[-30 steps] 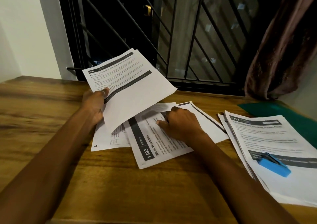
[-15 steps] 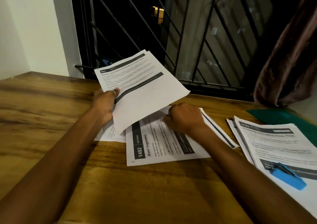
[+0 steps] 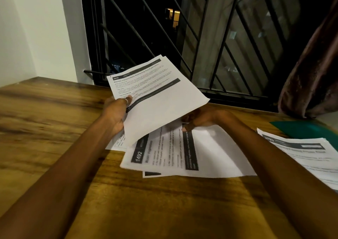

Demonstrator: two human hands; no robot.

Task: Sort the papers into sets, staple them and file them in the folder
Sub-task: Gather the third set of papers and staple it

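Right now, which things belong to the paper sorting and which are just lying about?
Job:
- held sheets, in left hand
- loose sheets, touched by right hand
- pile
- folder

Lying about:
- curtain
- window grille

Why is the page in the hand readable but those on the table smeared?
Head view: the held sheets in the left hand are sharp, heading legible; the 1492 sheet on the table is smeared, probably motion blur; the stack at right is soft too; dark shadows cross the wood.
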